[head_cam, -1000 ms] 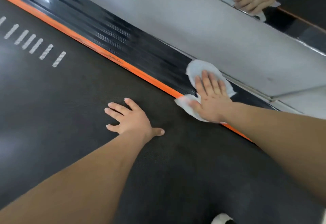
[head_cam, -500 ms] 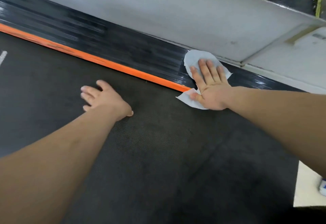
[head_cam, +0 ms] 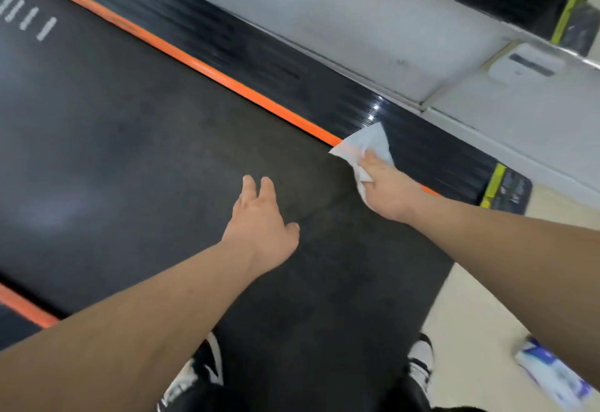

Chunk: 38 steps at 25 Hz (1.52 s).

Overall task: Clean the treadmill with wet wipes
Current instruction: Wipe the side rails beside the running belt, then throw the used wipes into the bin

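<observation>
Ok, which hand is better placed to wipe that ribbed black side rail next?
Right hand: it grips the white wet wipe at the ribbed black side rail; the left hand holds nothing.

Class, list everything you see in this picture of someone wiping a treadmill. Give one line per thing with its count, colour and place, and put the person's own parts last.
treadmill belt: one, black, left and middle
dashes: several, white, on the belt, upper left
orange stripes: two, orange, along the belt's edges
side rail: one, black, ribbed, beyond the far stripe
label: one, yellow and black, on the rail's end
wet wipe: one, white, over the far stripe and rail
packet: one, blue and white, blurred, on the floor, lower right
box: one, white, upper right
shoes: two, black and white, bottom edge
left hand: one, fingers relaxed, over the belt
right hand: one, grips the wipe
</observation>
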Available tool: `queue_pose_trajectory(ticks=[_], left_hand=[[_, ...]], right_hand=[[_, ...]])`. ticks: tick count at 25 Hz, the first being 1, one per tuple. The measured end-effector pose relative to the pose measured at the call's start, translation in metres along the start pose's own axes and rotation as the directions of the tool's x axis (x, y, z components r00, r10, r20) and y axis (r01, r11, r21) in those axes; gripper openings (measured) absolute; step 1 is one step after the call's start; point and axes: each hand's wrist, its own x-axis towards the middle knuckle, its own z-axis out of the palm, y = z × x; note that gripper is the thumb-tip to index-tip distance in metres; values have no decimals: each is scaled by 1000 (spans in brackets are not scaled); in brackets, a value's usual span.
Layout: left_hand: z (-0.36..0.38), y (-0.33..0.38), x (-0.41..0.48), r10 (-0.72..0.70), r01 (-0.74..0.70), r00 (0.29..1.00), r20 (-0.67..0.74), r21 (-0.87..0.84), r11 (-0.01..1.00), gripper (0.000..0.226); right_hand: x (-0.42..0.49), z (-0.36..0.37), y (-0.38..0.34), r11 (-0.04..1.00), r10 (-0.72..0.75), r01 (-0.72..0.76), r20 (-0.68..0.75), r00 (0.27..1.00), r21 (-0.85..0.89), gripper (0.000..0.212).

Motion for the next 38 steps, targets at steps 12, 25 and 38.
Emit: queue_pose_trajectory(ticks=[12, 25, 38], left_hand=[[41, 114, -210, 100, -118, 993, -62, -533, 838, 29], [90, 228, -264, 174, -296, 955, -241, -709, 641, 43], [266, 238, -410, 346, -363, 926, -150, -604, 710, 19]], right_hand=[[-220, -63, -3, 346, 93, -135, 109, 990, 928, 17], [-300, -105, 57, 291, 178, -206, 158, 971, 934, 35], [-517, 13, 185, -88, 375, -50, 80, 923, 995, 56]])
